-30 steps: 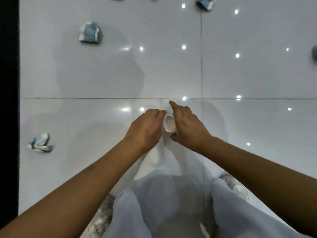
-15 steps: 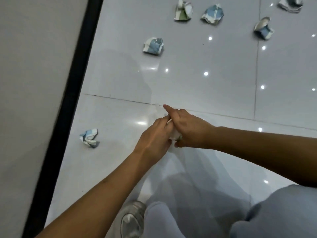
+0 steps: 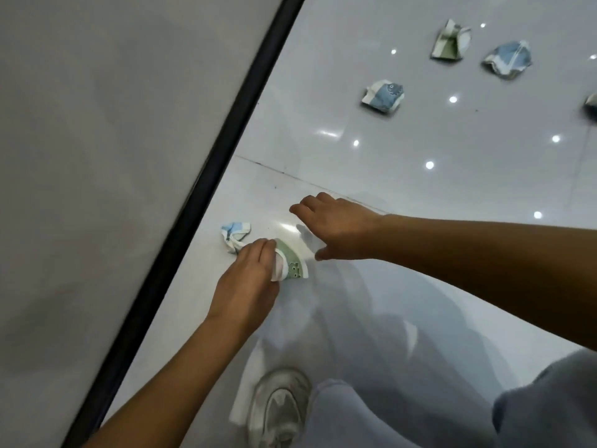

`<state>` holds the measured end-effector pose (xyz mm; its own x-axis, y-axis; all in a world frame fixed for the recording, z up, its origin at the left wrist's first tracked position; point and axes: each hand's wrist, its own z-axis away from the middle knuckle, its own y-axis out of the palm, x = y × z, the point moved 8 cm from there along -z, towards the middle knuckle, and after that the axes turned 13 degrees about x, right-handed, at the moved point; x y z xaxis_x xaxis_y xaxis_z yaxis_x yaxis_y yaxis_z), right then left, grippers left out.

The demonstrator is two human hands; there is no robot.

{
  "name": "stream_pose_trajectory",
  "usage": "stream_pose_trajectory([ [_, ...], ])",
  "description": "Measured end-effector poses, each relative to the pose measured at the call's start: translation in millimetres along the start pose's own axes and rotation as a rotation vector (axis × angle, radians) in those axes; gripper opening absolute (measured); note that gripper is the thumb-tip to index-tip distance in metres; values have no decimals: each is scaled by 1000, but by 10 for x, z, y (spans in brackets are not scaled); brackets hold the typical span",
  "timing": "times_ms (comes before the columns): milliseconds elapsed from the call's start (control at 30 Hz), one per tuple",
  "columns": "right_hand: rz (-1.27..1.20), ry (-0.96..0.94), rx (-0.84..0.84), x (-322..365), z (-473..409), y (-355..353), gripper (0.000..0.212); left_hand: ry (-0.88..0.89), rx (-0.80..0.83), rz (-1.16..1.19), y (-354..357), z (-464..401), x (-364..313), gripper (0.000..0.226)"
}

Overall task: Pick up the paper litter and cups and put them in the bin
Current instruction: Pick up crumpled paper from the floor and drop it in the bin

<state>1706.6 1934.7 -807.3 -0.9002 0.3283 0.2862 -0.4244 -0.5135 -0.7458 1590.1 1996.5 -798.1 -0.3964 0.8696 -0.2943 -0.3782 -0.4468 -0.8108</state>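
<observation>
Glossy floor (image 3: 420, 189); left hand (image 3: 248, 279) pinching green cup (image 3: 292, 265); right hand (image 3: 336, 224) spread, empty.

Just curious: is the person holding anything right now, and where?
The left hand grips a crushed green cup by its white rim end. The right hand holds nothing.

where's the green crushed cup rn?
Head view, lower centre-left: the green crushed cup is held in the left hand, beside the blue crumpled cup near the black wall strip.

Pale grey trousers (image 3: 371, 412), white sneaker (image 3: 279, 409)
</observation>
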Motion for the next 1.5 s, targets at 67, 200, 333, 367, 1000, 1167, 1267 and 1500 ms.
stream_pose_trajectory([
  [67, -13, -5, -7, 179, -224, -48, 80, -55, -16, 4, -59, 133, 281, 58],
  [200, -88, 0, -4, 530, -687, -12, 75, -175, -15, -2, -142, 358, 752, 55],
  [333, -126, 23, 5, 775, -1047, 124, 82, -277, -5, -14, -121, 509, 1108, 52],
  [367, -112, 22, 0, 823, -1099, 172, 81, -307, -4, -10, -110, 544, 1183, 52],
  [1000, -290, 84, -135, 131, 495, -725, 61, -276, 58, -81, -964, 530, -85, 41],
  [1167, -373, 170, -100, 71, 1754, -1097, 60, -224, 19, -63, -1715, 1058, -1173, 44],
  [1267, -380, 220, -67, 187, 2511, -1258, 61, -189, -35, 31, -2161, 1603, -1767, 48],
  [1500, -367, 105, -14, 1143, 3865, -1992, 63, -244, -119, 105, -2976, 3330, -2635, 61],
])
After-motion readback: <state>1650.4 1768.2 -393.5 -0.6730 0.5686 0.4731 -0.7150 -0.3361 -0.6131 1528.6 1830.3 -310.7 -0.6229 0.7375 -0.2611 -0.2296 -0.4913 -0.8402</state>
